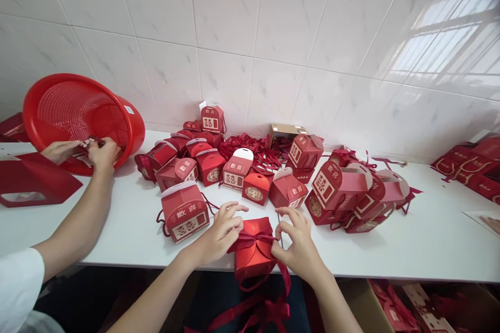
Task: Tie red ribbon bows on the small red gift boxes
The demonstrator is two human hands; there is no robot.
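At the table's front edge sits a bright red gift box (254, 252) with curved, overlapping top flaps. A dark red ribbon (255, 238) crosses its top, gathered in the middle. My left hand (225, 234) pinches the ribbon at the box's left side, other fingers raised. On the right side my right hand (294, 237) has thumb and index finger closed on the ribbon, its other fingers curled. Loose ribbon tails (284, 277) hang over the edge. A red box with a cord handle (184, 212) stands left of my left hand.
Several red gift boxes (211, 166) spread behind, with more stacked (339, 187) at right. A ribbon pile (253, 148) lies near the wall. At left, a co-worker's hands (102, 153) hold something small by a tipped red basket (130, 119). An open carton (361, 304) sits below the table.
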